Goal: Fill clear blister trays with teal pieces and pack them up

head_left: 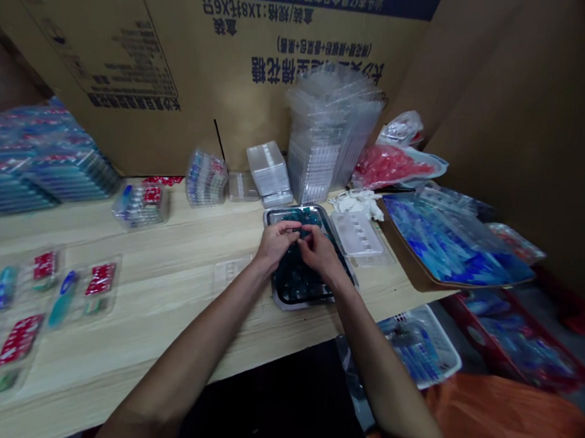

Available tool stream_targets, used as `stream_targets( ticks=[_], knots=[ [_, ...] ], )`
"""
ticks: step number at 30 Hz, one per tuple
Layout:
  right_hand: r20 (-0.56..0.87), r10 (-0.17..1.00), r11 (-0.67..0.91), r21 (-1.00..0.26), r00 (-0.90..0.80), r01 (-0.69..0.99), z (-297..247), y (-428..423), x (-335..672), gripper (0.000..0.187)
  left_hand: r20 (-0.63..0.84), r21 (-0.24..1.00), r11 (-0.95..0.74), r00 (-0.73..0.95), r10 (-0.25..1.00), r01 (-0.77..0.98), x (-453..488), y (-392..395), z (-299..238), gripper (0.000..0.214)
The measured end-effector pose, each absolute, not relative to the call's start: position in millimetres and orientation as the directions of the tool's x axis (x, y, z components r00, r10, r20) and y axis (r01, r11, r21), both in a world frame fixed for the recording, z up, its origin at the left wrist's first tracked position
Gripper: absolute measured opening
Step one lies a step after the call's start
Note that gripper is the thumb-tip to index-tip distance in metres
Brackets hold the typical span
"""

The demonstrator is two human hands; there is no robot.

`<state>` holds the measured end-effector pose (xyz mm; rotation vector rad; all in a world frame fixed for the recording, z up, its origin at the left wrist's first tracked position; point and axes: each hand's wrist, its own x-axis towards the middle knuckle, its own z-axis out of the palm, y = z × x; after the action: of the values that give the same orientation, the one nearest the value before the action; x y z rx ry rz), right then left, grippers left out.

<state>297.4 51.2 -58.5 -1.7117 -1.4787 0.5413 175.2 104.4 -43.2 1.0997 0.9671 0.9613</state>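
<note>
Both my hands meet over a dark tray (281,303) with a pale rim, which holds small dark teal pieces (299,273). My left hand (275,243) has its fingertips pinched together, close to those of my right hand (318,249). Whatever lies between the fingertips is too small to make out. A clear plastic blister tray (229,271) lies on the table left of the dark tray, partly behind my left forearm. To the right of the dark tray sits a white moulded tray (357,235).
Tall stacks of clear trays (314,160) stand behind, against a cardboard box (220,107). Filled blister packs (100,282) lie at left, near stacked packs (41,155). At right are a bag of red pieces (394,166), a carton of blue packets (451,247) and a white basket (450,357).
</note>
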Motion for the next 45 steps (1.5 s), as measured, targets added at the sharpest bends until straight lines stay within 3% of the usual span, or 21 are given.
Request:
stream_targets(
  ticks=[5,10,16,18,22,27,30,36,41,45],
  knots=[
    [0.187,0.958,-0.004,-0.751,0.218,0.660,-54.8,52.9,291.5,0.015,-0.204,0.961,0.240,0.239,0.949,-0.134,166.9,98.1,-46.2,0.019],
    [0.167,0.968,0.006,-0.764,0.188,0.645,-56.1,49.0,282.7,0.012,-0.177,0.975,0.192,0.131,0.976,-0.113,164.9,94.2,-55.2,0.021],
    [0.129,0.972,0.042,-0.919,0.198,0.391,-54.1,39.4,272.5,0.016,-0.227,0.957,0.226,0.015,0.974,-0.184,165.9,108.5,-46.8,0.027],
    [0.151,0.963,0.053,-0.918,0.224,0.393,-51.4,35.1,277.4,0.019,-0.248,0.945,0.241,-0.006,0.969,-0.220,160.0,115.7,-38.5,0.028],
    [0.292,0.915,0.055,-0.773,0.278,0.633,-46.5,31.5,294.3,0.026,-0.271,0.918,0.288,0.097,0.958,-0.273,144.8,115.3,-17.0,0.031],
    [0.302,0.935,0.028,-0.584,0.186,0.811,-46.0,31.7,295.5,0.040,-0.267,0.869,0.364,0.303,0.915,-0.334,127.9,92.7,4.7,0.034],
    [0.235,0.966,0.019,-0.489,0.110,0.872,-45.9,25.4,282.8,0.042,-0.248,0.871,0.366,0.351,0.903,-0.327,109.1,83.0,6.3,0.027],
    [0.020,1.000,-0.018,-0.172,0.022,0.985,-44.3,16.4,264.8,0.036,-0.141,0.953,0.190,0.207,0.968,-0.238,47.4,79.5,-9.7,0.023],
    [-0.103,0.995,0.003,-0.104,-0.014,0.995,-40.2,24.6,265.3,0.032,-0.064,0.997,0.063,0.037,0.997,0.041,5.5,77.7,-31.3,0.024],
    [-0.180,0.974,0.125,-0.060,-0.134,0.990,-36.6,20.7,264.1,0.038,0.084,0.915,-0.112,0.090,0.992,0.388,-6.0,74.5,-43.5,0.014]
  ],
)
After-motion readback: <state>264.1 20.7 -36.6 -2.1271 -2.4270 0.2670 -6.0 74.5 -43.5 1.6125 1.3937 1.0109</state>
